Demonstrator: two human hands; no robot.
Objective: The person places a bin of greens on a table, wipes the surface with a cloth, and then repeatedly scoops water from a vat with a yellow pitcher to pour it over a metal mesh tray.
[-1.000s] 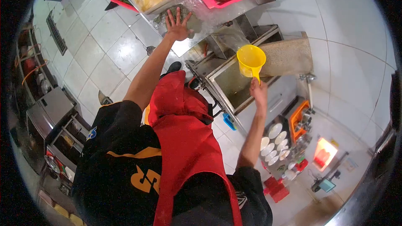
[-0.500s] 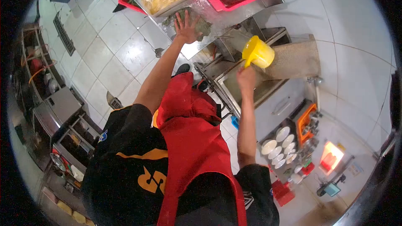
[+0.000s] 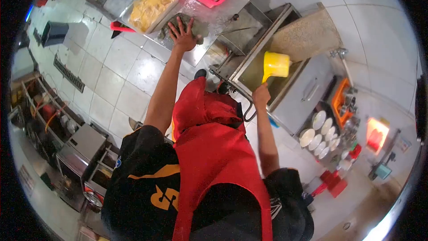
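Observation:
My left hand (image 3: 183,39) lies with fingers spread on a crumpled grey-green cloth (image 3: 200,27), which rests on the metal worktop (image 3: 196,55). In my right hand (image 3: 261,96) is the handle of a yellow plastic dipper (image 3: 277,64). The dipper is tipped on its side above an open metal basin (image 3: 249,76), its mouth hidden from me. Greyish liquid seems to fill the basin. Beside the cloth stands a clear tub (image 3: 153,8) of yellow food pieces.
A pink tray (image 3: 214,2) of dark metal cups sits at the worktop's back. A perforated panel (image 3: 307,35) leans over the basin's far side. White bowls (image 3: 318,120) and an orange crate (image 3: 339,100) are at the right. Tiled floor (image 3: 107,76) spreads to the left.
The view has turned and shifted. My right hand has drawn the dipper back toward me over the basin, and the dipper's tilt has changed. My left hand stays on the cloth.

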